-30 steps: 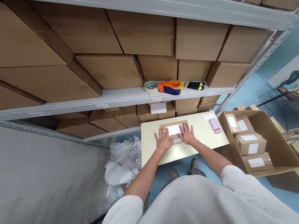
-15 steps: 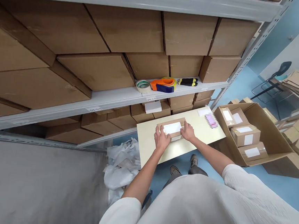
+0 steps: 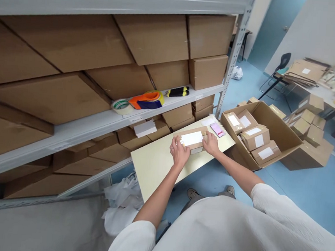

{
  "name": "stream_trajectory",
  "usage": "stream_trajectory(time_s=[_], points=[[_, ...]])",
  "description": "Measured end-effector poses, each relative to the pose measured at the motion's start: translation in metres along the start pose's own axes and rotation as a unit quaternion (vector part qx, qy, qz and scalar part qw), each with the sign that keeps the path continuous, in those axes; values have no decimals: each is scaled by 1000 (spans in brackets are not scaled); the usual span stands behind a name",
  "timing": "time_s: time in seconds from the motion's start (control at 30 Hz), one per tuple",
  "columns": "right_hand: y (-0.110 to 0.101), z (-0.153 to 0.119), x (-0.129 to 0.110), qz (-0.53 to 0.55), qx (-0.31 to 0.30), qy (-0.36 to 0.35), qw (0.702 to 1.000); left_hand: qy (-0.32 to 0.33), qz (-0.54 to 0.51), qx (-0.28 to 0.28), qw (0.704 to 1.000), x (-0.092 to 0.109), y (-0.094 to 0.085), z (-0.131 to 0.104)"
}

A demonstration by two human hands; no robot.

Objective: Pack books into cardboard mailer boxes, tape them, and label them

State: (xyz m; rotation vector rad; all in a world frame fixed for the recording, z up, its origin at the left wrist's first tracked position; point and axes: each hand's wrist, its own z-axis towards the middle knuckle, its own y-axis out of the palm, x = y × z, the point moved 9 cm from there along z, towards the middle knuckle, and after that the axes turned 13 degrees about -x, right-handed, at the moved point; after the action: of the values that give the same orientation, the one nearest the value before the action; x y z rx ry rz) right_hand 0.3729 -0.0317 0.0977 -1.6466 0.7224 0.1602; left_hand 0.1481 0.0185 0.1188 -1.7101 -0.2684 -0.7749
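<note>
A small cardboard box [image 3: 190, 133] with a white label [image 3: 191, 138] on its top is between my two hands, over the pale yellow table [image 3: 149, 163]. My left hand [image 3: 179, 151] grips its left end, fingers on the top and thumb at the near side. At the right end my right hand [image 3: 211, 143] is closed round the corner. Whether the box touches the table I cannot tell. A phone [image 3: 217, 130] with a pinkish screen lies beyond my right hand, beside a white paper [image 3: 207, 121].
Right of the table stands a large open carton [image 3: 289, 142] holding several labelled boxes. The shelf [image 3: 97, 120] carries a tape roll [image 3: 122, 106], an orange and blue tape dispenser [image 3: 146, 100] and black-yellow cutters [image 3: 178, 91]. White packing sheets [image 3: 124, 200] lie by the table's left end.
My view has turned to the right, so the shelf and table have slid left in the picture. Both hands keep their hold on the box, which has shifted toward the table's right end.
</note>
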Motion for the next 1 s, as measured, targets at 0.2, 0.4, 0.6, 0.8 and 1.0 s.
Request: stream_trajectory(time_s=[0.2, 0.4, 0.6, 0.8, 1.0], points=[[-56, -35, 87, 14, 34, 45, 998, 55, -1, -23, 998, 87, 59, -5], [-109, -74, 190, 3, 53, 91, 994, 102, 20, -43, 994, 177, 135, -17], [-154, -106, 293, 14, 71, 120, 990, 132, 29, -77, 988, 263, 214, -30], [-202, -132, 370, 59, 130, 153, 978, 206, -8, -123, 971, 342, 264, -24], [-255, -156, 427, 82, 258, 190, 944, 298, -35, -153, 941, 428, 293, 7]])
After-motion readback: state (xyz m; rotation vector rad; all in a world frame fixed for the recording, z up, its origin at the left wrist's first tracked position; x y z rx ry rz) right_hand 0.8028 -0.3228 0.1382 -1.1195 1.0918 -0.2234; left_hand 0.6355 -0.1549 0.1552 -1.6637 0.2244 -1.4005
